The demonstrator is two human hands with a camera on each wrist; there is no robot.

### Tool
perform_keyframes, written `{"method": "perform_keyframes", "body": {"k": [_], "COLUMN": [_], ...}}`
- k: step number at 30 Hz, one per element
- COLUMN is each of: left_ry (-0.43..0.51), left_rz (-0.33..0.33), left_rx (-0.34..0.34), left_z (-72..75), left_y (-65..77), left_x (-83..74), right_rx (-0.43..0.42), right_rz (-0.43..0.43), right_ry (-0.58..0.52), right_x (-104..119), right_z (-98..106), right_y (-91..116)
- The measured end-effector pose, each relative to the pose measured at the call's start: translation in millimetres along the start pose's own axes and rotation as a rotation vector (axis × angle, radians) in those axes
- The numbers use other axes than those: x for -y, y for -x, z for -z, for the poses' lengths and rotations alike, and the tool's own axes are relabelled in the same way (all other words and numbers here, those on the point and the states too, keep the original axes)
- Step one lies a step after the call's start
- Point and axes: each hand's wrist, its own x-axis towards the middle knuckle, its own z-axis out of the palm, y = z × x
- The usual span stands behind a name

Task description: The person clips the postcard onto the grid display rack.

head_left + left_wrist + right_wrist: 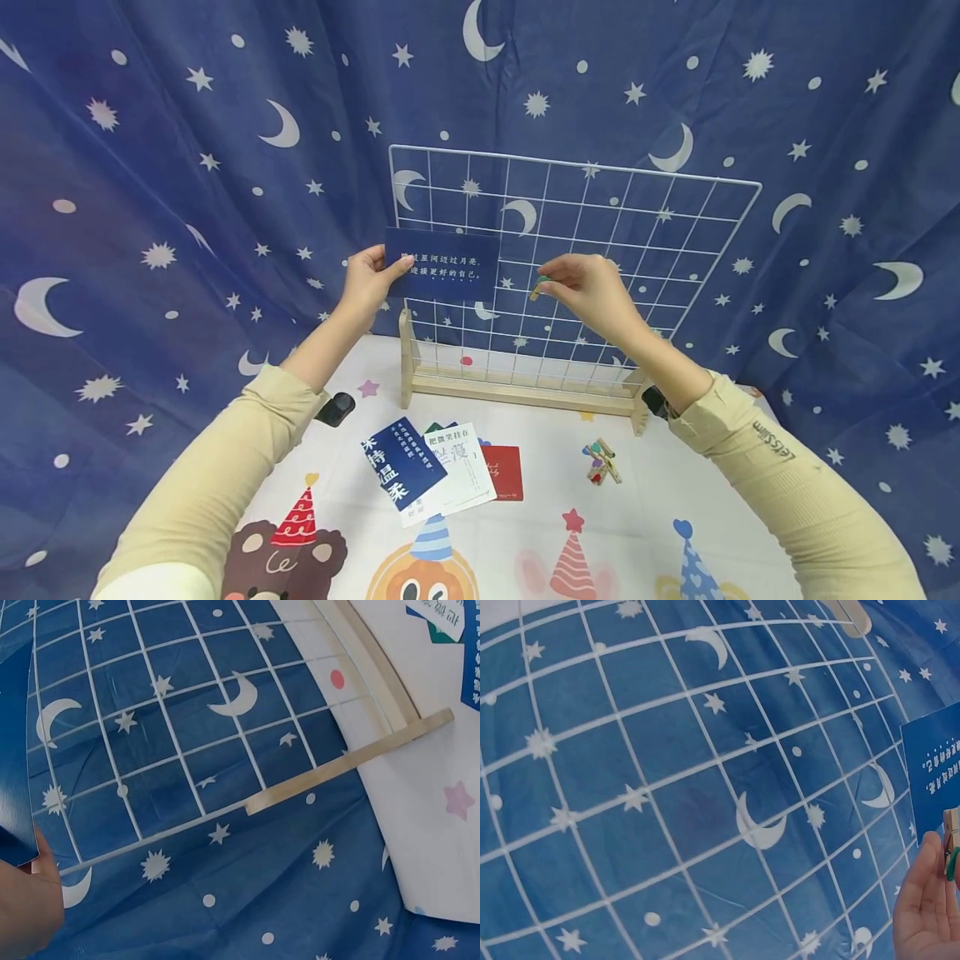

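Note:
My left hand (369,282) pinches the left edge of a dark blue card (450,279) with white writing, thumb in front. The card is held up before the left part of a white wire grid (577,275). Between the thumb and fingers of my right hand (592,287) is a small wooden clothespin (535,293) with a green piece on it, right of the card and apart from it. In the right wrist view the clothespin (951,832) shows close to the card (934,776). Only part of the card (15,765) appears in the left wrist view.
The grid stands in a wooden base (517,396). On the white tablecloth lie a blue card (405,462), a white card (461,471), a red card (504,473) and a small pile of clothespins (602,462). A black object (336,409) lies by the left sleeve. Behind hangs a starry blue curtain (225,167).

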Motion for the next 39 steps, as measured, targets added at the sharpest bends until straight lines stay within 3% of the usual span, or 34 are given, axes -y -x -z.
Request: {"method": "perform_keyframes", "body": {"k": [14,24,31,39], "left_ry": [0.009,0.099,0.152,0.179], "left_rz": [-0.015,-0.035,-0.045,-0.059], "left_rx": [-0.025,-0.081,-0.094,-0.105], "left_z": [2.1,-0.5,-7.1,-3.6], "left_y": [-12.7,-23.6,-33.0,-40.2], "left_x": [-12.3,-20.6,-25.3,-25.1], "right_rx": [-0.029,-0.105,-0.198,-0.313], "right_rz": [-0.010,-0.046,-0.063,-0.039], "right_ry": [-0.016,-0.049,-0.056,-0.047], "right_x": [21.0,25.5,24.3,19.6], "right_z": [-5.4,-4.7,-6.3,-10.5], "right_y": [-47.6,-78.3,-90.1,-104.0]}}
